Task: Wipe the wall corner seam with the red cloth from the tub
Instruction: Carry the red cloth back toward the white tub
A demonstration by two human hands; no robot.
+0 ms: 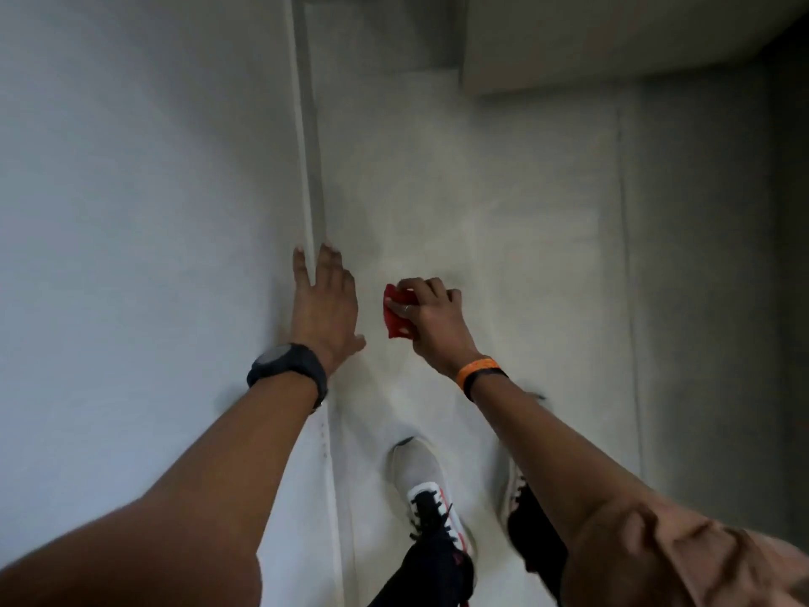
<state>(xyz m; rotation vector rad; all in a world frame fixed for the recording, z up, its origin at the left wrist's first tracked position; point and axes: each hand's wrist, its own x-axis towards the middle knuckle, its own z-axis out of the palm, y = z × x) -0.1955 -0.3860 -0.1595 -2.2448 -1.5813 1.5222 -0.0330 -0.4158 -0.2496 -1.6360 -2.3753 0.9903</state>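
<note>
My right hand (431, 319) is closed around a small bunched red cloth (396, 315), held in the air above the pale floor, a little right of the wall's foot. My left hand (321, 302) is spread flat with fingers apart, resting against the white wall at the seam (311, 177) where the wall meets the floor along a narrow white skirting strip. The cloth is apart from the seam, about a hand's width to its right. No tub is in view.
A white wall (131, 212) fills the left side. Pale floor (481, 203) stretches ahead; a boxy white unit (591, 41) stands at the top right, with dark shadow along the right edge. My two feet in light sneakers (422, 479) stand on the floor below my hands.
</note>
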